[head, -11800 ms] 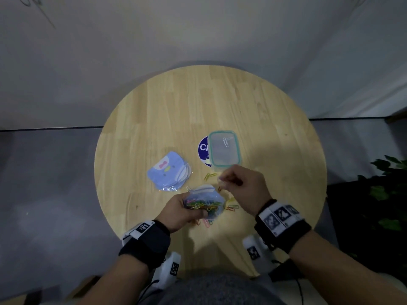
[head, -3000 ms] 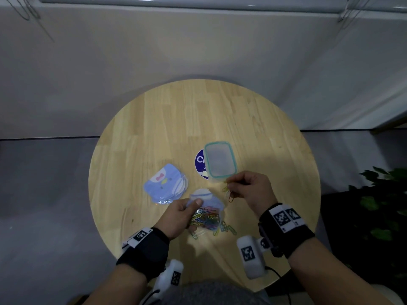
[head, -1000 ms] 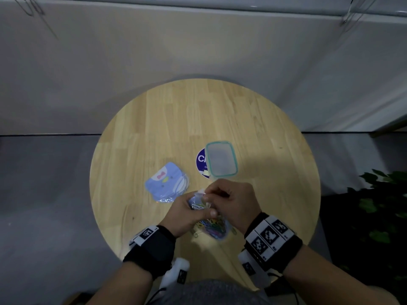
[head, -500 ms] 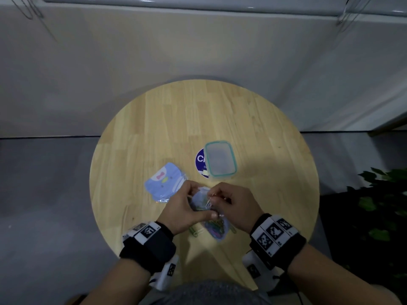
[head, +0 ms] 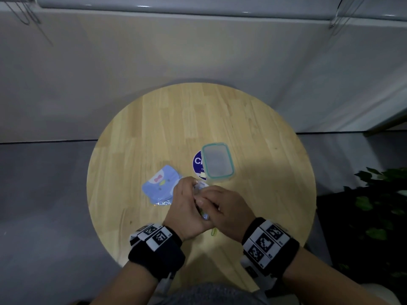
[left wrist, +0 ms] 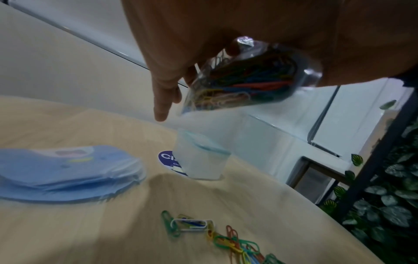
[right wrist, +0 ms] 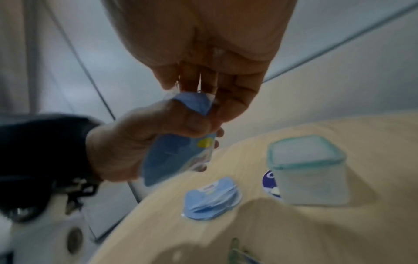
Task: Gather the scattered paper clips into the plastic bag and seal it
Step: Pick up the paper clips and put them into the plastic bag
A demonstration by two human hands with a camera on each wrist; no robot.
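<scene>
I hold the plastic bag (left wrist: 248, 78) above the near edge of the counter (head: 154, 128), my left hand (head: 187, 212) gripping it, fingers curled round it, my right hand (head: 222, 208) pinching its top. Loose paper clips (left wrist: 226, 239) lie on the counter beneath.

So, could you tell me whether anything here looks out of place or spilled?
Yes: a cluster of loose paper clips lies on the table, below the bag both hands hold up. They belong in the bag. Nothing else looks odd.
</scene>
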